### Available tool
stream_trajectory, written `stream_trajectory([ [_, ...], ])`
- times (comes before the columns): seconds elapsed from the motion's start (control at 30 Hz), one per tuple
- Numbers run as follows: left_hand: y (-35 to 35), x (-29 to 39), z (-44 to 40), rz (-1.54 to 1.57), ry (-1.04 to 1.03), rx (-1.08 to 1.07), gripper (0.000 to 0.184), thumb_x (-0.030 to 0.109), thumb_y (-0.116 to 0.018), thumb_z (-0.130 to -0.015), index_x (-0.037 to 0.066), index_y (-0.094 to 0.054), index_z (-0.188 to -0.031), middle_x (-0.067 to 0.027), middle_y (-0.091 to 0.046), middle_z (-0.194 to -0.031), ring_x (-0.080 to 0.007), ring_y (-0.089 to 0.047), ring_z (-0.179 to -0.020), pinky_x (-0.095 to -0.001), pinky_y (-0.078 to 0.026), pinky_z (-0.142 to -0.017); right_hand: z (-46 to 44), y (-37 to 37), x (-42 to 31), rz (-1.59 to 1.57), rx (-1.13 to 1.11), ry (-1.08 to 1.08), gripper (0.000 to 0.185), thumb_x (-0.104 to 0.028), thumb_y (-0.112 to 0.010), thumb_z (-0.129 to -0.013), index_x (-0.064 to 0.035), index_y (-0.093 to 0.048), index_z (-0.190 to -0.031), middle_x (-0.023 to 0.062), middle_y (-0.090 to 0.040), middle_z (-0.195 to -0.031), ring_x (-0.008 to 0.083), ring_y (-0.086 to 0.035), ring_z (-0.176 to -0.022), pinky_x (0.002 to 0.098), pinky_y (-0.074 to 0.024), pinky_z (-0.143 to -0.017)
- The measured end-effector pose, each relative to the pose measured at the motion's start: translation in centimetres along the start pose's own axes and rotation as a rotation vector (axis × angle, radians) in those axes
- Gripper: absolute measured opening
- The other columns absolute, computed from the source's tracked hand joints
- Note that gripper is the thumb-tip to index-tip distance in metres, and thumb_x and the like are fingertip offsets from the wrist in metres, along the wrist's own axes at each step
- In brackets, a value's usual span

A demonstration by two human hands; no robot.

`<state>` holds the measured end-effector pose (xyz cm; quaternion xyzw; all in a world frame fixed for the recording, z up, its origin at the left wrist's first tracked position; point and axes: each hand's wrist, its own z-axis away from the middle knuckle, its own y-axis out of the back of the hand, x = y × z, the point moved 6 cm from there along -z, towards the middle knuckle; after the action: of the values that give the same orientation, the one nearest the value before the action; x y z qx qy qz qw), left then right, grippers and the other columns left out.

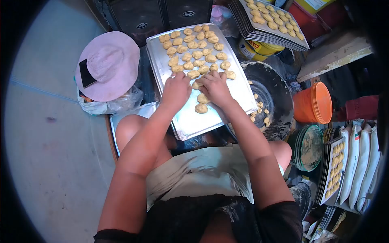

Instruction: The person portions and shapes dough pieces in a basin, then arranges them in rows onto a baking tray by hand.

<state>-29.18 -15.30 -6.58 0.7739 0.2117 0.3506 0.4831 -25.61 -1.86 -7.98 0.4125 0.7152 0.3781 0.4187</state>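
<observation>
A silver baking tray (186,123) lies in front of me, with several rows of yellow dough pieces (197,54) on its far part. My left hand (176,90) is over the tray's left side, its curled fingertips at the nearest row; what they hold, if anything, is hidden. Beside it, my right hand (215,87) has its fingers bent down onto a dough piece (197,85) between the two hands. Two more dough pieces (201,108) lie nearer to me, one behind the other and touching or almost so.
Left of the tray is a pink hat (107,65) with a dark phone (87,73) on it. On the right are a black basin (279,97) with small dough bits, an orange bucket (316,103) and green tubs (310,148). Stacked trays (243,24) stand at the upper right.
</observation>
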Motion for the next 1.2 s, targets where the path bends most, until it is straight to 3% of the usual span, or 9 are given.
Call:
stream_trajectory([
  [0.27, -0.4, 2.0, 2.2, 0.225, 0.098, -0.334, 0.027, 0.019, -0.066, -0.082, 0.004, -0.064, -0.105, -0.0163, -0.061, -0.1, -0.0351, -0.06, -0.096, -0.0431, -0.048, -0.084, 3.8, 2.7, -0.5, -0.489, -0.186, -0.246, 0.03, -0.008, -0.068, -0.079, -0.0076, -0.067, -0.109, 0.0117, -0.062, -0.095, 0.0298, -0.059, -0.096, 0.0356, -0.0489, -0.084],
  [0.53, -0.9, 1.5, 3.0, 0.231, 0.207, -0.259, 0.03, 0.015, -0.066, -0.081, 0.003, -0.058, -0.107, -0.0215, -0.065, -0.094, -0.041, -0.063, -0.09, -0.0474, -0.049, -0.079, 3.7, 0.4, 1.4, -0.562, -0.168, -0.501, 0.023, -0.006, -0.068, -0.081, -0.0044, -0.067, -0.104, 0.0081, -0.064, -0.088, 0.0166, -0.062, -0.08, 0.0284, -0.0496, -0.075],
  [0.63, -0.4, 1.3, 2.8, 0.037, 0.109, -0.244, 0.024, 0.014, -0.066, -0.079, 0.004, -0.06, -0.1, -0.0177, -0.062, -0.093, -0.0391, -0.061, -0.089, -0.0459, -0.05, -0.079, 3.8, 2.0, 1.2, -0.433, -0.01, -0.202, 0.022, -0.008, -0.069, -0.082, -0.0043, -0.067, -0.104, 0.0076, -0.064, -0.088, 0.0169, -0.061, -0.083, 0.029, -0.0493, -0.075],
  [0.73, 0.6, 3.8, 2.1, 0.046, -0.096, 0.006, 0.018, 0.014, -0.065, -0.08, 0.005, -0.062, -0.095, -0.0153, -0.062, -0.096, -0.0363, -0.06, -0.093, -0.0456, -0.048, -0.079, 7.6, 4.5, 7.4, -0.515, 0.204, -0.604, 0.02, -0.01, -0.07, -0.08, -0.0041, -0.069, -0.099, 0.0103, -0.066, -0.094, 0.021, -0.061, -0.081, 0.0318, -0.0494, -0.074],
  [0.9, -2.7, 4.5, 0.8, -0.145, -0.231, -0.151, 0.017, 0.01, -0.053, -0.081, 0.007, -0.065, -0.093, -0.0106, -0.062, -0.092, -0.0278, -0.06, -0.093, -0.0412, -0.044, -0.078, 22.0, 6.1, 22.8, -0.455, 0.865, -1.028, 0.023, -0.011, -0.073, -0.081, 0.0002, -0.067, -0.101, 0.0044, -0.069, -0.09, 0.0113, -0.06, -0.08, 0.0259, -0.0479, -0.072],
  [0.97, -2.0, 4.9, 0.2, -0.11, -0.197, -0.198, 0.015, 0.013, -0.06, -0.08, 0.006, -0.064, -0.093, -0.0118, -0.062, -0.09, -0.0298, -0.058, -0.094, -0.0421, -0.044, -0.082, 30.9, -2.6, 30.4, -0.497, 0.734, -1.297, 0.026, -0.015, -0.073, -0.081, 0.0003, -0.067, -0.101, 0.0034, -0.067, -0.086, 0.0129, -0.058, -0.078, 0.0281, -0.0476, -0.073],
  [1.03, -1.4, 5.2, 0.0, -0.094, -0.185, -0.161, 0.016, 0.015, -0.063, -0.08, 0.005, -0.064, -0.093, -0.0127, -0.061, -0.089, -0.0307, -0.058, -0.094, -0.0424, -0.043, -0.084, 38.2, -13.4, 34.2, -0.433, 0.216, -1.611, 0.043, -0.026, -0.077, -0.078, -0.0008, -0.064, -0.111, 0.0103, -0.065, -0.1, 0.0173, -0.061, -0.084, 0.0314, -0.0505, -0.077],
  [1.07, -1.3, 5.3, -0.2, -0.039, -0.147, -0.22, 0.023, 0.019, -0.068, -0.08, 0.004, -0.064, -0.096, -0.0133, -0.061, -0.092, -0.0321, -0.056, -0.096, -0.043, -0.042, -0.088, 39.6, -14.9, 32.0, -0.514, 0.265, -1.822, 0.062, -0.034, -0.077, -0.076, -0.0027, -0.055, -0.125, 0.0145, -0.06, -0.117, 0.0222, -0.058, -0.102, 0.0366, -0.0481, -0.086],
  [1.2, -0.1, 7.2, -0.7, 0.05, -0.228, -0.232, 0.028, 0.022, -0.069, -0.081, 0.005, -0.065, -0.103, -0.0122, -0.061, -0.099, -0.0323, -0.055, -0.099, -0.0425, -0.041, -0.089, 34.2, -20.3, 26.9, -0.341, 0.131, -1.759, 0.056, -0.031, -0.075, -0.077, -0.0042, -0.057, -0.122, 0.0167, -0.058, -0.116, 0.0275, -0.058, -0.103, 0.0389, -0.0475, -0.088],
])
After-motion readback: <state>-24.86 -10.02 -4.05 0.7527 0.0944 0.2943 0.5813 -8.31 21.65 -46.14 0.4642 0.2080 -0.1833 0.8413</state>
